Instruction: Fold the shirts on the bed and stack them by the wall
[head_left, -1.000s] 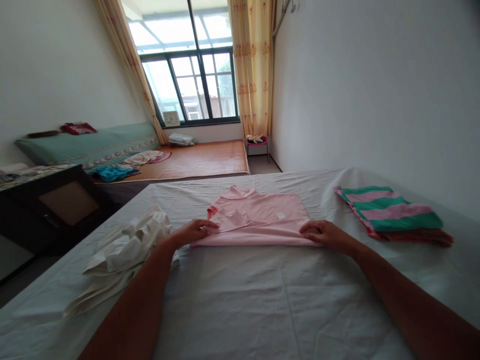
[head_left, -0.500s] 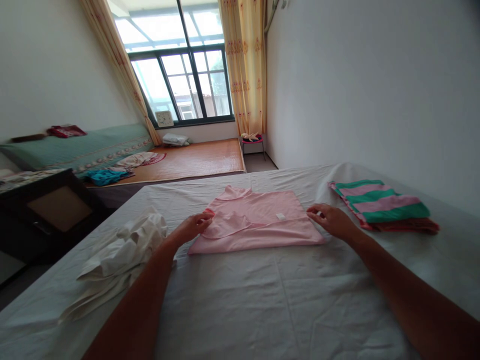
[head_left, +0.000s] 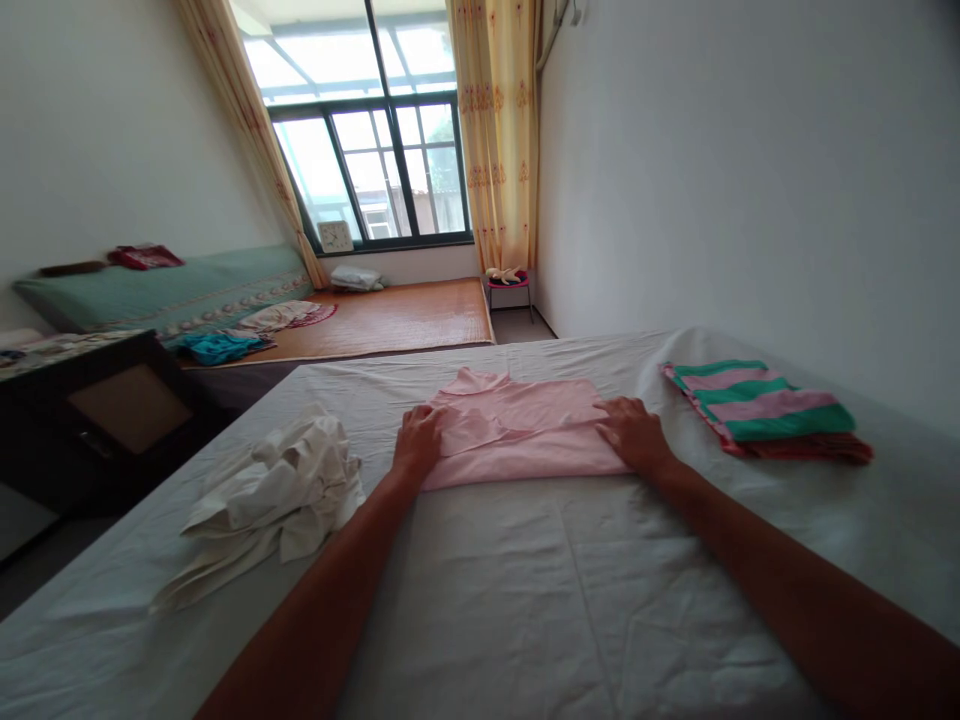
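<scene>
Folding looks well along, as we judge it: the pink garment lies on the white bed sheet already doubled into a compact rectangle, its collar end pointing away from us. Our left hand rests palm down on its left edge, fingers together and flat; our right hand presses the right edge the same way, nothing pinched. What seems left is a last fold or smoothing.

Right of our right hand, near but apart, sits a folded striped stack in green and pink. Left of our left hand, just beside the forearm, lies a crumpled white garment, unfolded. Nothing lies between the hands and the pink piece; the sheet nearer us is wrinkled.
</scene>
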